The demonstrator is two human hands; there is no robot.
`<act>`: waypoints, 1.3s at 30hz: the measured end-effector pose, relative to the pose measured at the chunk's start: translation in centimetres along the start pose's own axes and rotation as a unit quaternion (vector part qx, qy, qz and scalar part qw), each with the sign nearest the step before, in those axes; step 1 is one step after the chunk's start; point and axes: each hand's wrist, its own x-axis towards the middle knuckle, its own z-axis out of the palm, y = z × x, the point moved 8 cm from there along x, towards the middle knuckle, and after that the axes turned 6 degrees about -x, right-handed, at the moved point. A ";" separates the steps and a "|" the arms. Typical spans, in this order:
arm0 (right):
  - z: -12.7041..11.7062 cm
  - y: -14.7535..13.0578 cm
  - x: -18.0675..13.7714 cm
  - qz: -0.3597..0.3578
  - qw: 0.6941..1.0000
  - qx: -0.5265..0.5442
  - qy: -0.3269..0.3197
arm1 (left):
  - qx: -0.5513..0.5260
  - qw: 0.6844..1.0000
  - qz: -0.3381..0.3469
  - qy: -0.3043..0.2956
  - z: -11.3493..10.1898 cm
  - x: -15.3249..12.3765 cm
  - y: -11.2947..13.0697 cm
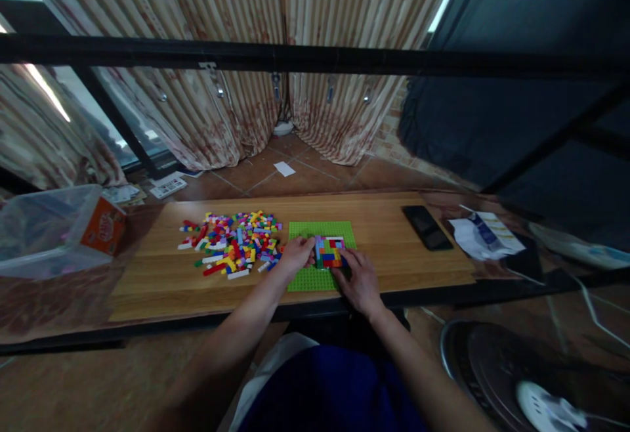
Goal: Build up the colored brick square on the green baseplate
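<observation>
A green baseplate (305, 281) lies on the wooden board, with a block of many-coloured toy bricks (331, 253) built up on its middle. My left hand (298, 253) is at the left side of that brick build, its thumb and fingers pinched together; whatever is between them is too small to make out. On the other side, my right hand (361, 278) rests over the baseplate's right edge, fingers curved against the right side of the build. A wide heap of loose toy bricks (241, 241) spreads on the board to the left of my left hand.
A black phone (427, 227) lies on the wooden board (384, 212) at the right. Beyond it are crumpled papers (485, 235). A clear plastic bin (49, 235) with an orange label stands at the far left. A dark rail (315, 58) crosses in front of the curtains.
</observation>
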 end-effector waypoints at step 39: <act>0.9 -11.4 1.8 -0.162 0.981 0.107 -0.011 | 0.062 0.957 0.170 0.227 -15.4 -11.9 -3.7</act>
